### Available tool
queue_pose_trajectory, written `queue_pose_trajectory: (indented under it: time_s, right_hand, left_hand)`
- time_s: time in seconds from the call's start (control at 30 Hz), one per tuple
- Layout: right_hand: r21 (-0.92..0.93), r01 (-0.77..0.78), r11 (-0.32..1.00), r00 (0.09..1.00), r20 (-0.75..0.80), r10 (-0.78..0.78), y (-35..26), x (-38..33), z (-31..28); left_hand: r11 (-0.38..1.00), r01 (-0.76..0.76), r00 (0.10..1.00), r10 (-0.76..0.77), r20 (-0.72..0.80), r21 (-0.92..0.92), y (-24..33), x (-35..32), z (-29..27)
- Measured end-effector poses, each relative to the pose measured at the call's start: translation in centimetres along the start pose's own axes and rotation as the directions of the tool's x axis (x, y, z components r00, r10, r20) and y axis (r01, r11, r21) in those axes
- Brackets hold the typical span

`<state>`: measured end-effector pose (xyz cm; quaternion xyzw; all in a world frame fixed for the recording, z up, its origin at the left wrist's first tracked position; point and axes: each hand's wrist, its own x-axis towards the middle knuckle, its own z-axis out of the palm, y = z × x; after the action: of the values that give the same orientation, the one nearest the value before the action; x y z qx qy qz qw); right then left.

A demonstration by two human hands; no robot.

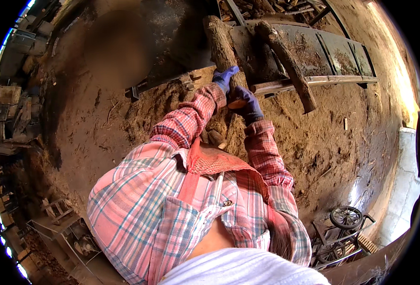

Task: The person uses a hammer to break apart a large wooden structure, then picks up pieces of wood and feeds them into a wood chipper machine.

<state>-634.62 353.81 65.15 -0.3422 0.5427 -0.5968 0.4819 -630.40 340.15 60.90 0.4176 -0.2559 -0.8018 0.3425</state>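
Nearest is the person's own chest in a pink plaid shirt [172, 209], with both sleeves reaching away toward the far middle of the scene. To the near right stands a small wheeled cart [345, 228] on the dirt. Farther out, the ground [343, 156] is covered in sawdust and wood scraps.

The right hand [248, 105], in a dark blue glove, is wrapped around the near cut end of a log [221, 45], gripping it from the right side. The left hand [224, 77], in a lighter blue glove, is pressed against the log's left side just above, fingers curled onto the bark. The log runs from the hands away and slightly left, its far end resting on a rusty metal conveyor table [314, 52]. Just to its right a second log [288, 61] lies across the table, its near end hanging over the table's edge, apart from both hands.
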Motion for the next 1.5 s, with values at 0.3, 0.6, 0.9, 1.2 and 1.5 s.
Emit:
queue_pose_trajectory:
  time_s: [0.3, 0.6, 0.9, 1.2, 1.5]
  right_hand:
    - [0.121, -0.125, 0.985, 0.992, 0.049, 0.12, 6.9, 3.1, -4.4]
    - [0.168, -0.039, 0.985, 0.981, -0.179, 0.069, 9.6, 3.8, -2.6]
    - [0.648, -0.276, 0.71, 0.933, 0.001, 0.361, 8.3, -1.1, -1.6]
    - [0.766, -0.234, 0.599, 0.852, -0.136, 0.506, 4.4, 2.9, -1.1]
    - [0.809, -0.248, 0.533, 0.842, -0.092, 0.532, 4.2, 3.9, -3.1]
  left_hand:
    - [0.967, -0.197, 0.971, 0.216, -0.107, 0.16, -0.2, 0.4, 1.6]
    - [0.97, -0.179, 0.971, 0.201, -0.131, 0.164, -2.1, 2.8, -0.9]
    - [0.933, 0.013, 0.974, 0.069, -0.214, 0.36, -0.5, -3.6, -0.7]
    - [0.974, -0.073, 0.985, 0.104, -0.135, 0.217, 0.0, 1.5, 0.3]
    - [0.809, 0.046, 0.961, 0.124, -0.247, 0.585, 1.3, 0.5, 2.9]
